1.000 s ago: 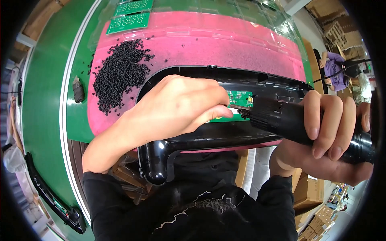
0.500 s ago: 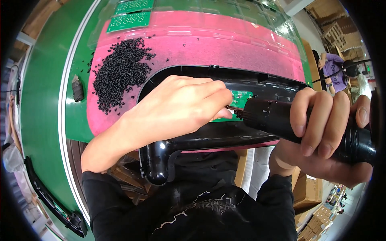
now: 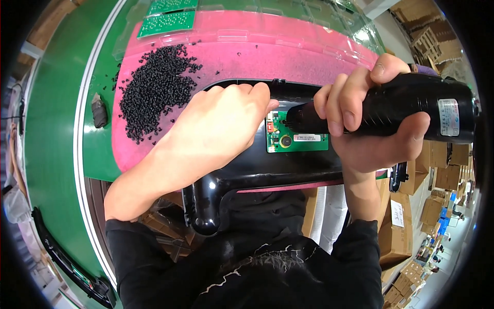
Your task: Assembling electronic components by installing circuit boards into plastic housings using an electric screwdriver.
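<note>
My right hand (image 3: 365, 118) is wrapped round a black electric screwdriver (image 3: 406, 105), which lies almost level. Its nose end reaches the upper part of a green circuit board (image 3: 297, 144); the bit tip is too dark to make out. The board sits inside a long black plastic housing (image 3: 247, 159) with a rounded arm at its lower left. My left hand (image 3: 221, 126) is closed over the housing's left part, fingertips near the board's upper left corner. Whatever its fingers pinch is hidden. A heap of small black screws (image 3: 157, 90) lies left of the housing.
A pink mat (image 3: 278, 67) covers the green table (image 3: 56, 129). Clear plastic trays (image 3: 231, 36) and more green circuit boards (image 3: 167, 24) are at the far side. A dark wrapped lump (image 3: 99, 112) lies at left. Cardboard boxes (image 3: 396, 221) stand at right.
The screwdriver has swung up and left in my right hand, its nose now higher on the board. My left hand has drawn back to the left, uncovering more of the board.
</note>
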`<state>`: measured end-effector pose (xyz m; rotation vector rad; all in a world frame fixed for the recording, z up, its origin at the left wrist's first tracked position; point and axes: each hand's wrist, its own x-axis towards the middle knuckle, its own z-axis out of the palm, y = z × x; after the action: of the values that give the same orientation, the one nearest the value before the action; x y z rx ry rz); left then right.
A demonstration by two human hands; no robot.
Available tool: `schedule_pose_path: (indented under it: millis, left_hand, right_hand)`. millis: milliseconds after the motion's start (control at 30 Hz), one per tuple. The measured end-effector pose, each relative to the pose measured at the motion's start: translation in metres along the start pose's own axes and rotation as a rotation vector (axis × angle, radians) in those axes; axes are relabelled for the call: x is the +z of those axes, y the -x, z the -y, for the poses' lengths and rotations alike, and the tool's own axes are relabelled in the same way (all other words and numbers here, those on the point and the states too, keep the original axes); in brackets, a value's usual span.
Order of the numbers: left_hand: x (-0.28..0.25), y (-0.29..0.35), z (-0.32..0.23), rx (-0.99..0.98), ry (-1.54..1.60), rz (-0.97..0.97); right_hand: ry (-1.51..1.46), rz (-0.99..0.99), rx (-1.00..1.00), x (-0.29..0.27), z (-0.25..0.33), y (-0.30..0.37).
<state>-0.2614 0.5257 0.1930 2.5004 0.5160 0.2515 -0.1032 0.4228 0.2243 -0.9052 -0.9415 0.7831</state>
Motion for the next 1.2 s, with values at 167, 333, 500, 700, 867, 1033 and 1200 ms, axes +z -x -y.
schedule_pose_path:
  millis: [167, 333, 500, 700, 867, 1033, 1200]
  left_hand:
    - [0.001, 0.002, 0.003, 0.034, 0.017, -0.012]
    - [0.005, 0.004, 0.008, 0.081, 0.004, -0.007]
    - [0.006, 0.004, 0.008, 0.089, 0.026, 0.039]
    - [0.007, 0.003, 0.002, 0.248, 0.146, -0.012]
    - [0.008, 0.000, 0.003, 0.249, 0.238, -0.012]
    - [0.010, -0.003, 0.002, 0.299, 0.325, -0.076]
    - [0.012, -0.009, 0.001, 0.391, 0.423, -0.095]
  right_hand:
    - [0.063, -0.005, -0.009, 0.001, -0.002, -0.001]
    - [0.063, 0.001, 0.006, 0.002, -0.001, 0.003]
    - [-0.065, 0.169, -0.145, -0.010, -0.004, -0.002]
    - [-0.072, 0.274, -0.181, -0.007, 0.014, -0.001]
    - [-0.036, 0.253, -0.221, -0.002, 0.019, 0.004]
    - [-0.019, 0.211, -0.242, 0.000, 0.025, 0.009]
    - [-0.034, 0.237, -0.248, -0.004, 0.035, 0.010]
